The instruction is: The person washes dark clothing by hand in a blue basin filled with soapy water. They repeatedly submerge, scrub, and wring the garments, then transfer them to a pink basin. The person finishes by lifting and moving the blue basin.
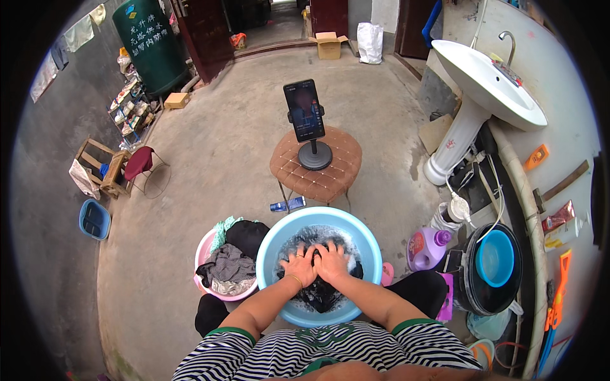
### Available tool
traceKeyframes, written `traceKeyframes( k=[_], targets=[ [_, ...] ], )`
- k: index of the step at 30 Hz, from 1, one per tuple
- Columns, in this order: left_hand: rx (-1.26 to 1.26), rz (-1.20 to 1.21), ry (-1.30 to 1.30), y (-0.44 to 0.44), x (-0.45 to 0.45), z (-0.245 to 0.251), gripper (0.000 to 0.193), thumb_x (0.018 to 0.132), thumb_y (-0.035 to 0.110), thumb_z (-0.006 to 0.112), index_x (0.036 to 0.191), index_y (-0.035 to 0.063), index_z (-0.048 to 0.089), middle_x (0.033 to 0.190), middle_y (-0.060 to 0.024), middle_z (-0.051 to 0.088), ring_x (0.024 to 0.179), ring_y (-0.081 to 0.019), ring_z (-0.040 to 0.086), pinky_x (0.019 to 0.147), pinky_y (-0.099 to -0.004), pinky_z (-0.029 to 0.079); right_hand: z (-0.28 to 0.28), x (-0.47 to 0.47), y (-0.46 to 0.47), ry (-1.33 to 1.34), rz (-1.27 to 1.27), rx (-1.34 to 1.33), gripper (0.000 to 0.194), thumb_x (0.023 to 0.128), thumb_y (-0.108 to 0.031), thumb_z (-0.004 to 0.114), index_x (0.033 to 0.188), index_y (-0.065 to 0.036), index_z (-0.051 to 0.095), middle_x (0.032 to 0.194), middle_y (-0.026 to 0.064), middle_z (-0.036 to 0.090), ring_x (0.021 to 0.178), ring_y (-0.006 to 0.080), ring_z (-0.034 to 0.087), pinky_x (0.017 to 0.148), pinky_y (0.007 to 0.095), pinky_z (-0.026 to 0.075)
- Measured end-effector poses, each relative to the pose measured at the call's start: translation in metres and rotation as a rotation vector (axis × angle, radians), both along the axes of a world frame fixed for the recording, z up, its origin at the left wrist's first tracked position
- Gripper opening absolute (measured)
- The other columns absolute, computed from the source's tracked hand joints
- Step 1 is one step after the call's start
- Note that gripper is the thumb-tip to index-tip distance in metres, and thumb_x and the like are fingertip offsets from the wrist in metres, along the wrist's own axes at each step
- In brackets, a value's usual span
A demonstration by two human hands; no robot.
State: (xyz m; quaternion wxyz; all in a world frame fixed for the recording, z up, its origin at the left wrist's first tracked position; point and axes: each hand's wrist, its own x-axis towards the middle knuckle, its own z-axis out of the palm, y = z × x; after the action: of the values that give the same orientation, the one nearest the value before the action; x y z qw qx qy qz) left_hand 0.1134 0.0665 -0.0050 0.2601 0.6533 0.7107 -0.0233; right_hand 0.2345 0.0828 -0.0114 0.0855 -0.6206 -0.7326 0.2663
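Observation:
A light blue plastic basin (273, 296) stands before me, holding soapy water and dark wet cloth (320, 296). My left hand (299, 265) lies palm down on the cloth, fingers spread, a bracelet at its wrist. Beside it, my right hand (331, 261) presses on the same cloth with its fingers apart. The two hands meet at the thumbs, and suds ring them. Neither hand is closed around anything that I can see; the cloth under the palms is hidden.
Left of the basin sits a pink tub (232, 297) of clothes. Ahead, a brown padded stool (286, 164) bears a phone (305, 110) on a stand. A purple detergent bottle (424, 247) and a black bucket (469, 281) are at right, near a white pedestal sink (481, 81).

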Motion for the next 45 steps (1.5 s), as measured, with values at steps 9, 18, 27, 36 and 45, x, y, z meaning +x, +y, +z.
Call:
traceKeyframes(
  k=[9,18,27,36,45],
  targets=[
    [0.003,-0.023,-0.092,0.049,-0.014,-0.022,0.07,0.088,0.054,0.039,0.137,0.0038,0.039,0.137,-0.0278,0.041,0.123,-0.0426,0.045,0.103,-0.0486,0.036,-0.051,-0.002,0.061,0.079,-0.005,-0.025,0.035,0.087,-0.032,0.043,0.101,-0.007,0.064,0.102,0.0237,0.062,0.095,0.0423,0.059,0.086,0.0519,0.046],
    [0.05,0.259,-0.139,0.048,-0.007,-0.029,0.063,0.086,0.054,0.042,0.114,-0.0003,0.057,0.113,-0.0297,0.059,0.107,-0.042,0.057,0.095,-0.0453,0.043,-0.06,-0.003,0.072,0.135,0.05,0.086,0.038,0.09,-0.035,0.041,0.092,-0.007,0.066,0.101,0.0201,0.064,0.097,0.0387,0.059,0.088,0.0476,0.045],
    [0.122,0.477,-0.431,0.008,-0.045,-0.043,0.067,0.093,0.054,0.033,0.122,-0.0022,0.053,0.127,-0.0347,0.046,0.119,-0.0479,0.045,0.104,-0.0497,0.033,0.015,-0.026,0.042,0.015,0.513,0.376,0.026,0.087,-0.027,0.048,0.087,-0.007,0.066,0.095,0.0138,0.06,0.095,0.0312,0.058,0.082,0.044,0.047],
    [0.132,0.122,-0.383,-0.022,-0.02,0.006,0.046,0.093,0.047,0.043,0.131,0.0207,0.05,0.149,-0.0145,0.03,0.14,-0.0406,0.016,0.109,-0.0593,0.016,0.04,0.025,-0.027,0.673,0.289,0.311,0.01,0.081,-0.014,0.055,0.08,-0.008,0.063,0.094,0.0111,0.062,0.096,0.033,0.054,0.084,0.0464,0.041],
    [0.021,0.155,-0.08,0.01,-0.006,-0.002,0.051,0.089,0.05,0.045,0.123,0.0126,0.054,0.144,-0.0167,0.036,0.133,-0.0453,0.027,0.098,-0.0661,0.028,-0.007,-0.001,-0.008,0.004,-0.145,-0.05,0.048,0.091,-0.042,0.043,0.136,-0.024,0.043,0.149,0.0175,0.025,0.134,0.0443,0.025,0.098,0.0684,0.027]
  ],
)
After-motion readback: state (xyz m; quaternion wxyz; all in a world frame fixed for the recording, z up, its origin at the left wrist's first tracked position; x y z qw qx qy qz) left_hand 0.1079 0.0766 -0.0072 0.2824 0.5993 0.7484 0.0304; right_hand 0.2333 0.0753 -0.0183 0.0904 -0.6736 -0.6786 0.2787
